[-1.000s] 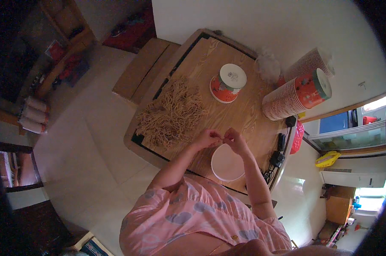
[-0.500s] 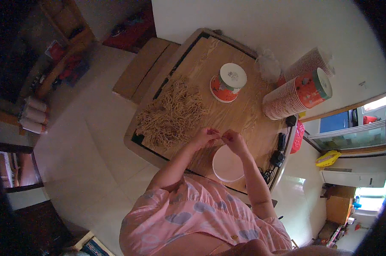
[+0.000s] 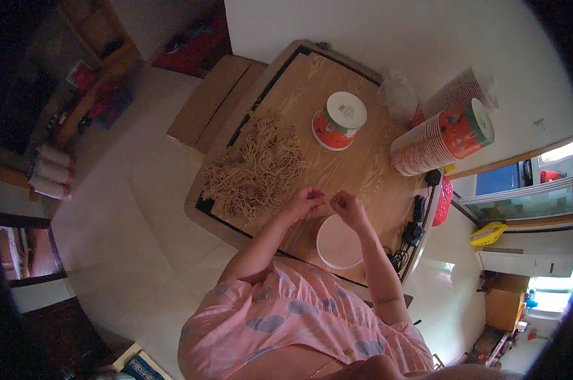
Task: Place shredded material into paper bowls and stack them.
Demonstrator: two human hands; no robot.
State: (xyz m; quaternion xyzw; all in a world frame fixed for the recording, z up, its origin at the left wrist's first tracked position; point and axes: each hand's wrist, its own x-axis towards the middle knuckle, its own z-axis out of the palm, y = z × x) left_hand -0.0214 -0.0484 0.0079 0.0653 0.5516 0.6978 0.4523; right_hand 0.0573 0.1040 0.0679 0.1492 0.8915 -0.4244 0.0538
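Observation:
My left hand (image 3: 305,200) and my right hand (image 3: 344,205) are close together over the wooden table (image 3: 356,171), fingertips pinched toward each other on a thin tan strand (image 3: 327,201) too small to make out clearly. A large heap of tan dried noodle-like strands (image 3: 256,166) lies just left of my left hand. A white round bowl or lid (image 3: 338,242) sits on the table below my right hand.
An upside-down orange-and-white paper cup (image 3: 338,120) stands at the table's far side. A long stack of similar cups (image 3: 443,139) lies on its side at right. Black cables and adapters (image 3: 414,225) crowd the right edge. Cardboard sheets (image 3: 211,101) lie on the floor.
My two hands have stayed at the same spot by the strand heap, only shifting their fingers slightly. Nothing else has moved.

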